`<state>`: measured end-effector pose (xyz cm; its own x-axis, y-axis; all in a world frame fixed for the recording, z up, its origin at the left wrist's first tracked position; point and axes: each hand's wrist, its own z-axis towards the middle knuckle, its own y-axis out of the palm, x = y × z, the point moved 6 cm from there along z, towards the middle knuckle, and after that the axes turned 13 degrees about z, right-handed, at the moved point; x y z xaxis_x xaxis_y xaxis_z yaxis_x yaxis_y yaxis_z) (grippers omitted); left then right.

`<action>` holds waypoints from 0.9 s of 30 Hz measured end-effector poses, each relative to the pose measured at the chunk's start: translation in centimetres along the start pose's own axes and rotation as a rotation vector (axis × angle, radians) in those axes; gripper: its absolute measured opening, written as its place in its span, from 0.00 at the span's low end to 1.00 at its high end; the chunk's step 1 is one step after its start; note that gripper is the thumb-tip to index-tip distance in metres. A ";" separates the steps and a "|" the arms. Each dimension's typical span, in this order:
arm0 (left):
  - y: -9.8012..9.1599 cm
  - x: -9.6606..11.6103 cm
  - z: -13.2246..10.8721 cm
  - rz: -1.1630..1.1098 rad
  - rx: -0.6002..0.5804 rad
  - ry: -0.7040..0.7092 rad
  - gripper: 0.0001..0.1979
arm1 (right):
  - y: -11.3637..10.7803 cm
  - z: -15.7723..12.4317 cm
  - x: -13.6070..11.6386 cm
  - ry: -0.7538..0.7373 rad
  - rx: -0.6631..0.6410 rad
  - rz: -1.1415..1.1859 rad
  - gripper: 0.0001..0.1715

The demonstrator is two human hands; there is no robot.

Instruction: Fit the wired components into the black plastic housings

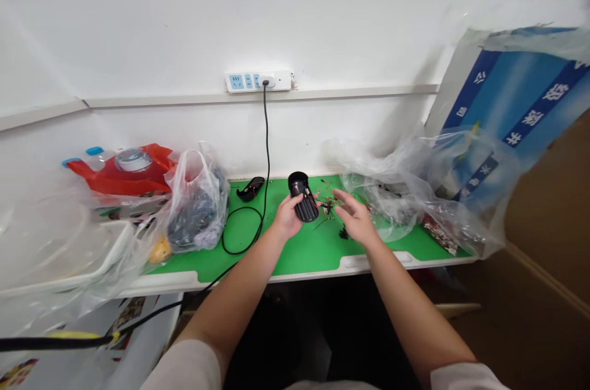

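Pale sleeves (188, 368) at bottom, the left hand (288, 218) pinches a black casing (306, 209), long axis up-frame, left of the spread right hand (356, 221).

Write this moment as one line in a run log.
left hand: holding oblong black plastic casing | right hand: open, near small dark scattered parts | surface: flat green tabletop

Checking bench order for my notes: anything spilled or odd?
Yes. Small parts lie scattered loose on the green tabletop by the right hand, strewn rather than sorted. The black cable also sprawls in a loose loop beside the left hand. I can't make out any damage.
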<state>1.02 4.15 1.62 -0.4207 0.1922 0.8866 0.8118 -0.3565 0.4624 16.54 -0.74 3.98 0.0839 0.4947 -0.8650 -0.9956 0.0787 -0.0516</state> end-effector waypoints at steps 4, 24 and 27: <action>-1.2 -1.2 0.3 -0.009 0.016 -0.043 0.18 | -0.2 -0.2 2.4 0.129 -0.213 0.140 0.22; -2.3 -1.2 0.2 -0.043 0.091 -0.048 0.16 | 2.6 -2.7 1.1 -0.413 -0.254 -0.432 0.12; -2.5 -1.0 0.2 -0.014 0.137 -0.004 0.17 | 2.2 -2.9 0.7 -0.442 -0.151 -0.433 0.14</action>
<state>-0.56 5.04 -0.44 -0.4312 0.2003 0.8797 0.8536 -0.2253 0.4697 14.28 -2.76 1.83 0.4575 0.7585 -0.4640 -0.8600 0.2448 -0.4478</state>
